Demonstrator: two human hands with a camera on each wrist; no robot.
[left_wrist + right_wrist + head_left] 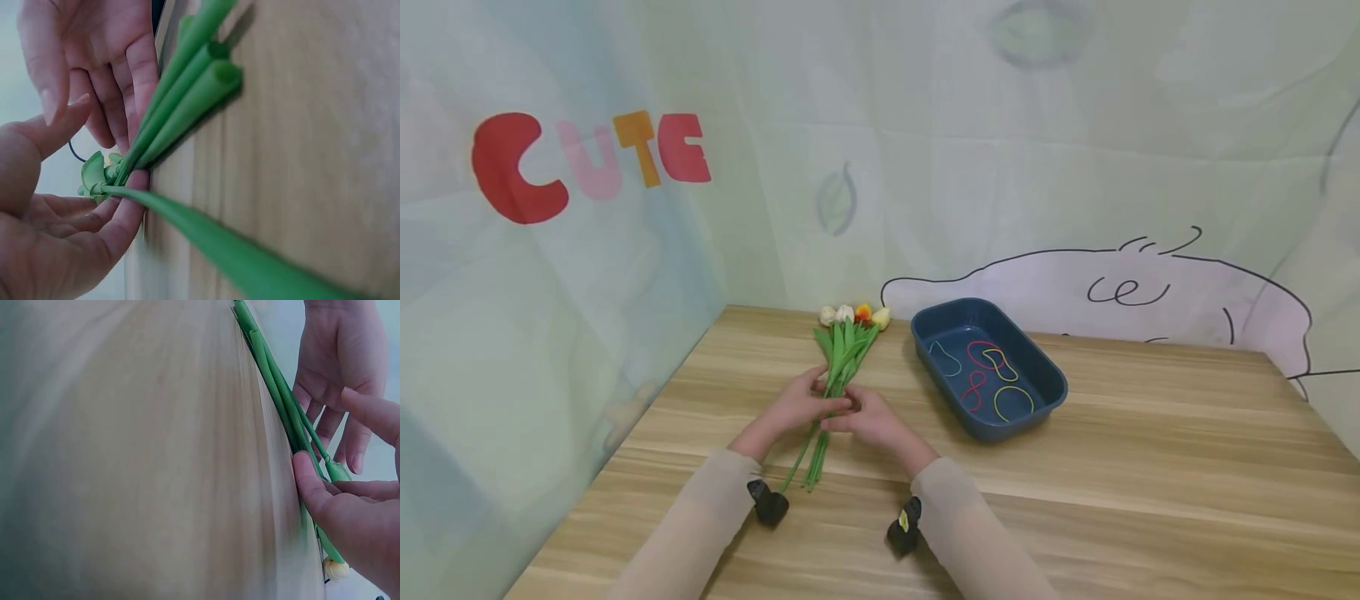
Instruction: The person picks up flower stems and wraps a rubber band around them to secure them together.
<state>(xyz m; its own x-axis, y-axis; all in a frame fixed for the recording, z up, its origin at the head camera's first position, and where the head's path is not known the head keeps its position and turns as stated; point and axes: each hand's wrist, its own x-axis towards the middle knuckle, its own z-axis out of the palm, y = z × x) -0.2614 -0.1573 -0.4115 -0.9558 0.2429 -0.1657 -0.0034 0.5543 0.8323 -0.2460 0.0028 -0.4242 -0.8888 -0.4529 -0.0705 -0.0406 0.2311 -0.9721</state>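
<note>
A bunch of tulips (pixel 846 354), with white, orange-red and pale yellow heads and green leaves, lies on the wooden table, heads toward the back. One stem (pixel 212 244) splays apart from the bundled stems (pixel 181 94). My left hand (pixel 801 400) is at the left of the stems, its fingers reaching under or beside them and thumb raised. From the right, my right hand (pixel 872 417) touches the stems with loosely extended fingers (pixel 312 481). Neither hand is closed round the bunch. The two hands nearly meet over the stems; their exact contact is partly hidden.
A dark blue tub (pixel 1048 387) stands right of the flowers, with several thin coloured loops, red, yellow and bluish, on its floor. A printed cloth (pixel 925 167) hangs behind and left of the wooden table (pixel 1150 475). Each sleeve carries a small black camera.
</note>
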